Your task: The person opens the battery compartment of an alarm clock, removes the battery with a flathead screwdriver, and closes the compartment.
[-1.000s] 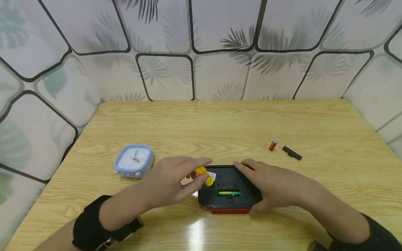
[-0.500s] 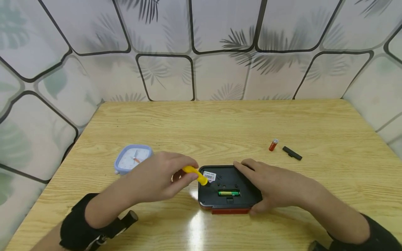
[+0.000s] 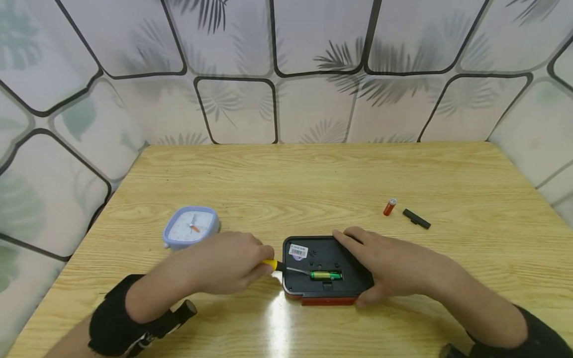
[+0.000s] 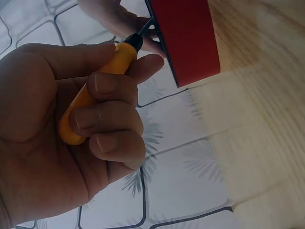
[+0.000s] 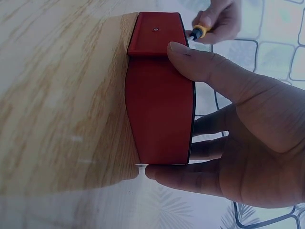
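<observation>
L fingers (image 4: 107,118) grip s/drvr (image 4: 121,58), tip (image 3: 306,272) @ batt. (image 3: 326,275) edge.

Battery (image 3: 326,275) in the case (image 3: 297,286), clock (image 3: 188,228) left of both.

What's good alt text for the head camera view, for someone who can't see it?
A person's left hand holds a yellow-handled tool pointed at a green battery in a black-backed red device that the right hand grips on a wooden table. A blue clock is at left; a red battery and black strip lie at right.
</observation>
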### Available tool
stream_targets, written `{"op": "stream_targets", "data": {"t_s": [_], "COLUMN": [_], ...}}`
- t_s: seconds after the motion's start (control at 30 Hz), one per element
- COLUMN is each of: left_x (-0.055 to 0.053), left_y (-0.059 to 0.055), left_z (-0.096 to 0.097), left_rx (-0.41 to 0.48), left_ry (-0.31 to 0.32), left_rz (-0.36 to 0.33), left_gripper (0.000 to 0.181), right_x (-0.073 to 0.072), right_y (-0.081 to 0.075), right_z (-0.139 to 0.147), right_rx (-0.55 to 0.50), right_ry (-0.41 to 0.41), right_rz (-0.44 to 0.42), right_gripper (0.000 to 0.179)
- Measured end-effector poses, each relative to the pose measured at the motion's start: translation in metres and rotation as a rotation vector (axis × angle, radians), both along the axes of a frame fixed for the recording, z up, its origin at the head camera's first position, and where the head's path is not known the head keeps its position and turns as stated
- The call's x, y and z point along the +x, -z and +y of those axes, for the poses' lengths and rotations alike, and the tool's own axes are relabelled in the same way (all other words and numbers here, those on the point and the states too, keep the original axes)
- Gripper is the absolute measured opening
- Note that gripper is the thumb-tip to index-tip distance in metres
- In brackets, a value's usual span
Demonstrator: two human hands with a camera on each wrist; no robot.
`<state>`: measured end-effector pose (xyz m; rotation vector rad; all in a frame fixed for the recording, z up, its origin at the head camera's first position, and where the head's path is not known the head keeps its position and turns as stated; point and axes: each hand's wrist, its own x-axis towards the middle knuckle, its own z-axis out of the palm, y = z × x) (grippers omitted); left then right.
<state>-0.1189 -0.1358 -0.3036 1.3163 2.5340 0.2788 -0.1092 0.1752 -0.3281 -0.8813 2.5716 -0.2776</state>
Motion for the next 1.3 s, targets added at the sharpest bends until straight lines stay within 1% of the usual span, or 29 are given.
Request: {"op": "stream_targets", "data": {"t_s": [0.07, 0.27, 0.5, 0.63, 0.73, 0.9, 0.97, 1.03, 1.1, 1.17, 1.23, 1.3], "left_x": [0.000, -0.001, 0.000, 0.001, 0.001, 0.001, 0.001, 0.002, 0.004, 0.005, 0.006, 0.007], "left_y": [0.001, 0.003, 0.009, 0.010, 0.010, 0.010, 0.009, 0.008, 0.006, 0.003, 0.002, 0.002], "left_z": [0.001, 0.003, 0.006, 0.007, 0.008, 0.009, 0.009, 0.010, 0.011, 0.012, 0.013, 0.014], "left_rx": [-0.031, -0.041, -0.075, -0.085, -0.078, -0.034, -0.012, 0.014, 0.045, 0.095, 0.159, 0.233], "left_ry": [-0.004, -0.004, -0.002, -0.004, -0.003, 0.027, 0.028, 0.006, -0.033, -0.075, -0.098, -0.097], "left_rz": [-0.031, -0.032, -0.092, -0.078, -0.045, 0.017, 0.025, 0.006, -0.026, -0.061, -0.075, -0.072], "left_gripper": [0.019, 0.019, 0.017, 0.018, 0.017, 0.018, 0.015, 0.014, 0.023, 0.036, 0.035, 0.033], "right_x": [0.000, 0.001, 0.001, 0.001, 0.000, 0.000, 0.000, 0.000, 0.000, 0.000, 0.000, 0.000], "right_y": [0.000, 0.000, 0.000, 0.000, 0.000, 0.000, 0.000, 0.000, 0.000, 0.000, 0.000, 0.000], "right_z": [0.000, 0.000, 0.000, 0.000, 0.000, 0.000, 0.000, 0.000, 0.000, 0.000, 0.000, 0.000], "right_rx": [0.001, 0.004, 0.012, 0.017, 0.016, 0.014, 0.013, 0.012, 0.011, 0.008, 0.007, 0.008], "right_ry": [0.000, 0.001, 0.014, 0.022, 0.018, 0.010, 0.005, 0.004, 0.004, 0.007, 0.009, 0.012], "right_rz": [0.000, 0.005, -0.010, -0.020, -0.018, -0.009, -0.005, -0.005, -0.007, -0.008, -0.012, -0.014], "right_gripper": [0.118, 0.118, 0.119, 0.119, 0.119, 0.119, 0.118, 0.118, 0.119, 0.119, 0.119, 0.119]}}
